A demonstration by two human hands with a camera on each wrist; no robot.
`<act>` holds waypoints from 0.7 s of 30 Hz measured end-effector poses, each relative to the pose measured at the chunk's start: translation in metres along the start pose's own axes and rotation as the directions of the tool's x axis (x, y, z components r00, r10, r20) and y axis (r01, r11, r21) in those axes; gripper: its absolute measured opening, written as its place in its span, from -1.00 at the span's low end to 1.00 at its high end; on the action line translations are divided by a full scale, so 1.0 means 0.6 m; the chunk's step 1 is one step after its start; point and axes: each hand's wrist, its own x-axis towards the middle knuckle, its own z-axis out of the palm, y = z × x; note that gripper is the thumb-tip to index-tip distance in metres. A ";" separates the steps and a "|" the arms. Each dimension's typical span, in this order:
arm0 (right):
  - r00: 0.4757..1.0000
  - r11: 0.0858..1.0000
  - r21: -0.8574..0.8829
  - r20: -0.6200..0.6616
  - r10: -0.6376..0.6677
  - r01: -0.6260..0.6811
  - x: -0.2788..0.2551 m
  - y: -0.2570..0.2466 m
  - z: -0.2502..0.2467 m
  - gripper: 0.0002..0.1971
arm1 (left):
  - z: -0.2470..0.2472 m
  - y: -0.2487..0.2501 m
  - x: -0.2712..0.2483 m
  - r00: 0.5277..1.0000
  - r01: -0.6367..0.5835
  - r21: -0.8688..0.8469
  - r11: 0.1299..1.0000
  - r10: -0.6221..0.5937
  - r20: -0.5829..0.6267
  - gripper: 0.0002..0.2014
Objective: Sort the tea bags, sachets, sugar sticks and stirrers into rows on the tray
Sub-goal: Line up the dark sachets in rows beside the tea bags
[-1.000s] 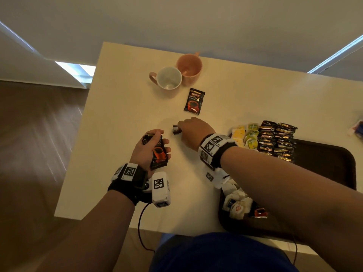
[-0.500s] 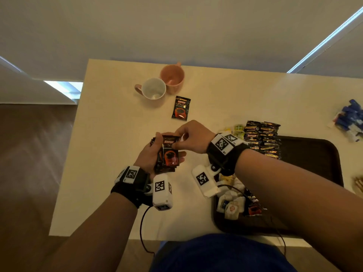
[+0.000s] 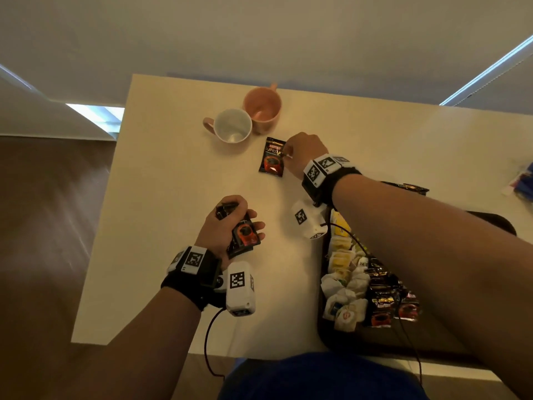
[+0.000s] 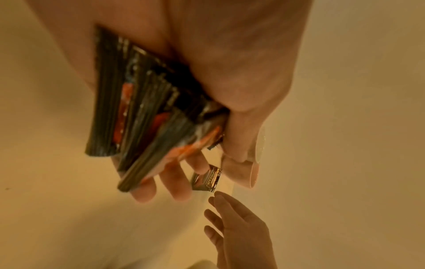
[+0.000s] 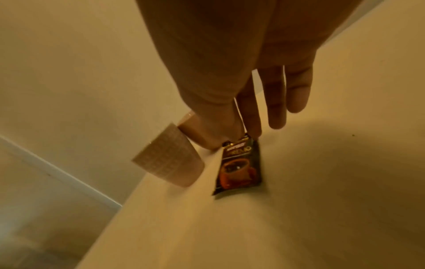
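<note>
My left hand (image 3: pixel 230 223) grips a fanned stack of black coffee sachets (image 3: pixel 243 233) above the table, thumb on top; the stack (image 4: pixel 142 118) fills the left wrist view. A single black coffee sachet (image 3: pixel 272 157) lies flat on the table just in front of the mugs. My right hand (image 3: pixel 288 153) reaches over it, and thumb and forefinger pinch its top right corner (image 5: pixel 243 136); the other fingers (image 5: pixel 276 102) stay straight. The dark tray (image 3: pixel 331 339) lies at the right, with tea bags (image 3: pixel 343 284) and more coffee sachets (image 3: pixel 389 307) in rows, partly hidden by my right forearm.
A white mug (image 3: pixel 232 125) and a pink mug (image 3: pixel 262 108) stand touching at the table's far side, close to the lone sachet. Blue packets (image 3: pixel 525 183) lie at the right edge. Black sachets (image 3: pixel 409 186) show behind my forearm. The table's left edge is near my left hand.
My right hand picked a sachet off the table, put it on the stack in my left hand, then moved away to the sachet by the mugs. The left hand kept its grip.
</note>
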 end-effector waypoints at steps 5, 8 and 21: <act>1.000 0.991 -0.137 -0.006 0.006 -0.006 0.045 0.002 0.035 -0.42 | 0.008 -0.004 0.015 1.000 0.015 0.013 1.000 -0.015 -0.023 -0.96; 1.000 0.990 -0.137 -0.023 0.010 -0.013 0.056 -0.007 0.042 -0.39 | 0.011 -0.009 0.025 0.999 0.013 0.018 1.000 -0.013 -0.032 -0.97; 0.998 0.895 0.443 -0.005 -0.061 0.057 -0.069 0.024 -0.023 -0.72 | 0.054 -0.011 0.006 0.977 -0.154 0.010 0.988 0.154 -0.145 -0.84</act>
